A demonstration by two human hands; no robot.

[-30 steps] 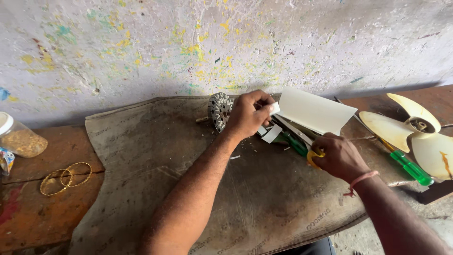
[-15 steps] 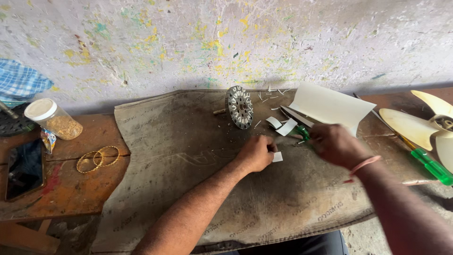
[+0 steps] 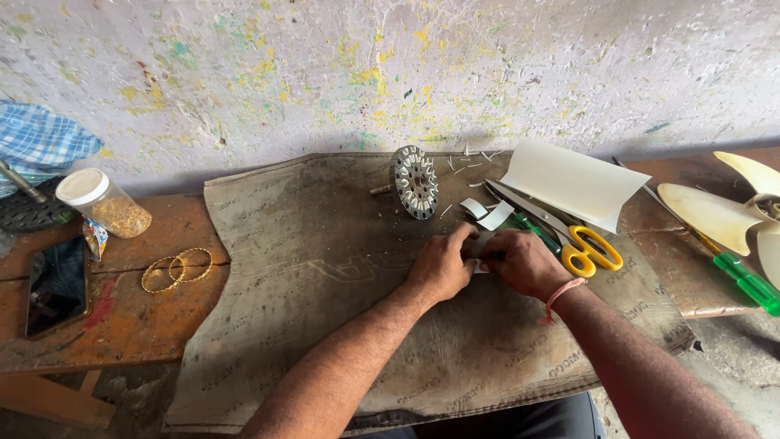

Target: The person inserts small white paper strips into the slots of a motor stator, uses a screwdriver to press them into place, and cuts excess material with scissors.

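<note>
Together on the mat (image 3: pixel 309 268): left hand (image 3: pixel 439 267) and right hand (image 3: pixel 520 262) curled, knuckles up, pinching one small white strip (image 3: pixel 474 262).

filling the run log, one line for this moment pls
left hand: pinches paper strip | right hand: same strip | scissors: lying on mat

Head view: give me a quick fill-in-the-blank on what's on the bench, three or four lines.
1. The scissors beside the right hand have ____ handles.
2. The screwdriver near the fan blades has a ____ handle.
3. Two gold bangles lie on the wooden bench, below a jar with a ____ lid.
4. The left hand and right hand pinch a small strip of white ____.

Missing words: yellow; green; white; paper
</note>
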